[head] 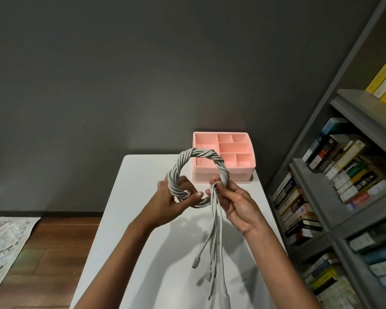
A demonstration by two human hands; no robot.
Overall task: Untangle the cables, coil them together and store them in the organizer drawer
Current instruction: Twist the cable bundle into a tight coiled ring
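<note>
The pale grey cables, twisted together into a rope-like ring [201,153], hang in the air over the white rectangular table [138,219], short of the pink plastic compartmented organizer [223,175] at its far end. The left hand [176,204] grips the ring's lower left. The right hand [236,201] pinches the spot where the loose straight tails [215,226] drop away, plugs [195,262] dangling. Nothing locks the twist, so I judge that easing either grip could let it spring open. The tails may also snag the dividers [218,144], and the ring looks wide for most compartments.
</note>
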